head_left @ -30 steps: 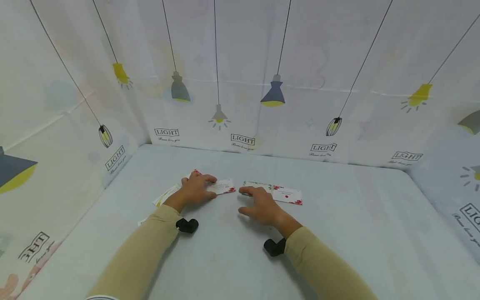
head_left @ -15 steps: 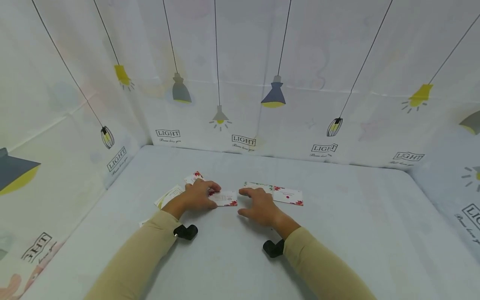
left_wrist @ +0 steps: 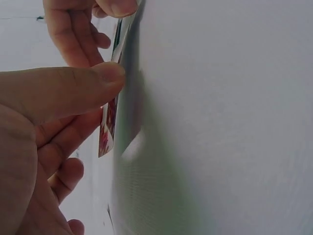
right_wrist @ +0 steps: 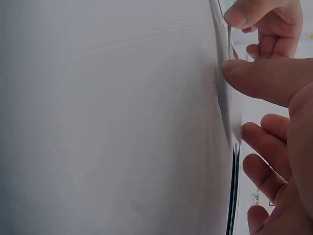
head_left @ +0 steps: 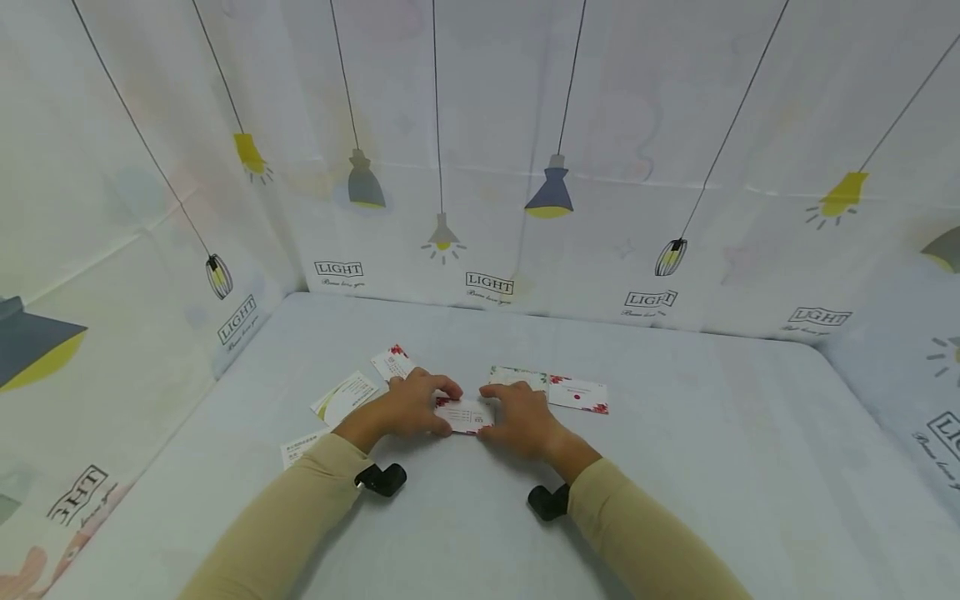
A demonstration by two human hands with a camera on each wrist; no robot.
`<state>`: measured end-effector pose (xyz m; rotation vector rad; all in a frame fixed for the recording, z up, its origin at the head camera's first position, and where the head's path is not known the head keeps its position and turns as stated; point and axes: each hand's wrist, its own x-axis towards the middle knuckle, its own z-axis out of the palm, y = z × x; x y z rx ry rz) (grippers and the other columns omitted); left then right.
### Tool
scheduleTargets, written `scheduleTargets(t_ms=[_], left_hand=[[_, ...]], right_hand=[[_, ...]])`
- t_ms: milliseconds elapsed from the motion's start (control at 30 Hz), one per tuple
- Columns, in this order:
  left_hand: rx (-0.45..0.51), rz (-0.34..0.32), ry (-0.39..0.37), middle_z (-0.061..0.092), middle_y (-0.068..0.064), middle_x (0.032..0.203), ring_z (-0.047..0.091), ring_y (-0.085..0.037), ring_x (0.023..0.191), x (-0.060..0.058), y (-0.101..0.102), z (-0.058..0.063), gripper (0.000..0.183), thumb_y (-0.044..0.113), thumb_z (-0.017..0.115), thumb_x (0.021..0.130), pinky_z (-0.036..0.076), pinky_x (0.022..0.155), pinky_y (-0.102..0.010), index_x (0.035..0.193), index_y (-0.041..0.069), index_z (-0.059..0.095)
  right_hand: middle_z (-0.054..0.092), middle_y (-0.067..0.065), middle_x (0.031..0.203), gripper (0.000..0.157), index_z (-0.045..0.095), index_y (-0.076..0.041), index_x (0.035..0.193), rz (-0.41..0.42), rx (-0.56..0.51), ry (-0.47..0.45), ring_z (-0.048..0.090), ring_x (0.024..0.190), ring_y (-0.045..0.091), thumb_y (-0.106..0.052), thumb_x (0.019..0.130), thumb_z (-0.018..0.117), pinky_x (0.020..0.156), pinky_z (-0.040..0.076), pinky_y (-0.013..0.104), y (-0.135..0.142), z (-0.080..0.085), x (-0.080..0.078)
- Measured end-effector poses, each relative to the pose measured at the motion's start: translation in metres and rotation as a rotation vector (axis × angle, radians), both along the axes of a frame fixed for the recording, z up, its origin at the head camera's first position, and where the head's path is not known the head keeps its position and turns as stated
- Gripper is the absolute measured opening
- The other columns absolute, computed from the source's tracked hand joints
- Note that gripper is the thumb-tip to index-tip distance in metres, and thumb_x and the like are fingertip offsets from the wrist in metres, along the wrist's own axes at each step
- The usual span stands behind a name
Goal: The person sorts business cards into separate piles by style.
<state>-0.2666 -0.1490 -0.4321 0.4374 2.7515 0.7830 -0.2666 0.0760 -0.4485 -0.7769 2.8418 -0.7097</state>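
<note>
A white business card with red flowered corners (head_left: 467, 417) lies between both hands, low over the tabletop. My left hand (head_left: 415, 404) pinches its left end, thumb on the near edge and fingers on the far one. At the other end, my right hand (head_left: 525, 421) has its thumb and index finger around the card's edges. The left wrist view shows the left thumb (left_wrist: 110, 73) against the card (left_wrist: 108, 127), whose red corner sticks out below. From the right wrist, the right thumb (right_wrist: 239, 73) meets the card's edge; its remaining fingers are loosely bent.
Behind the right hand lie a green-leaf card (head_left: 519, 377) and a red-flowered card (head_left: 578, 394), end to end. Left of the hands are another red-cornered card (head_left: 391, 362), a yellow-green card (head_left: 347, 398) and a white card (head_left: 297, 447). Printed curtains (head_left: 480, 233) border the table.
The left hand has drawn the card nearer and to the right, up to the right hand, whose fingers are now at its end. The cards at left are more exposed.
</note>
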Motion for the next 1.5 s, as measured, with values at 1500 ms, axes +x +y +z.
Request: scheduleTargets(t_ms=[1500], left_hand=[[0.109, -0.085, 0.151, 0.062, 0.004, 0.122, 0.041, -0.021, 0.117, -0.024, 0.073, -0.001, 0.036, 0.032, 0.078, 0.087, 0.029, 0.089, -0.047, 0.120, 0.024, 0.067]], right_hand=[[0.060, 0.015, 0.128, 0.049, 0.060, -0.006, 0.133, -0.201, -0.171, -0.003, 0.052, 0.117, 0.035, -0.023, 0.089, 0.074, 0.095, 0.045, 0.052, 0.115, 0.015, 0.007]])
